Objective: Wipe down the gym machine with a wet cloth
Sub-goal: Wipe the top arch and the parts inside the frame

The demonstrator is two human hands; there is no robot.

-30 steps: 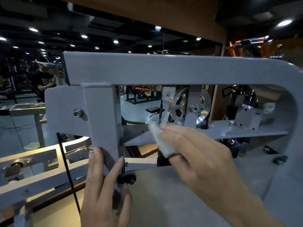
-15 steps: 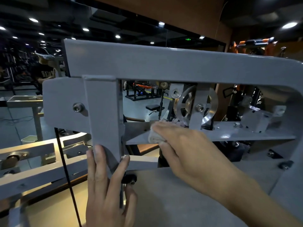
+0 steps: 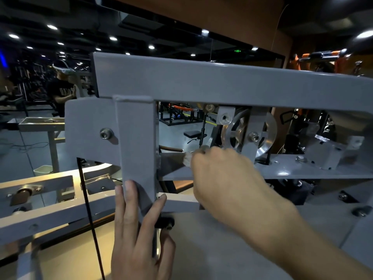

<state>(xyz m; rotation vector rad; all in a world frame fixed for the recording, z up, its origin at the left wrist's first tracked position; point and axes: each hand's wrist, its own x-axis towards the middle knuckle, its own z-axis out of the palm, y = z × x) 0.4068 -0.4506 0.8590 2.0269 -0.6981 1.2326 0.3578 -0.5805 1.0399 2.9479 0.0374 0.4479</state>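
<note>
The grey gym machine frame (image 3: 201, 81) fills the view, with a top beam, a vertical post (image 3: 137, 138) and an inner shelf plate (image 3: 302, 170). My right hand (image 3: 228, 178) grips a small white cloth (image 3: 187, 159) and holds it against the left end of that plate, just in front of a metal pulley (image 3: 248, 134). Only a corner of the cloth shows past my fingers. My left hand (image 3: 137, 231) rests with straight fingers on the lower part of the post.
A black cable (image 3: 86, 199) runs down left of my left hand. A black knob (image 3: 164, 222) sticks out by my left thumb. A mirror behind reflects a person (image 3: 62, 91), benches and ceiling lights. An orange machine (image 3: 323, 57) stands at the far right.
My right hand has pushed the cloth up and forward onto the inner plate, toward the post. The cloth is now mostly covered by my fingers. My left hand has stayed on the post.
</note>
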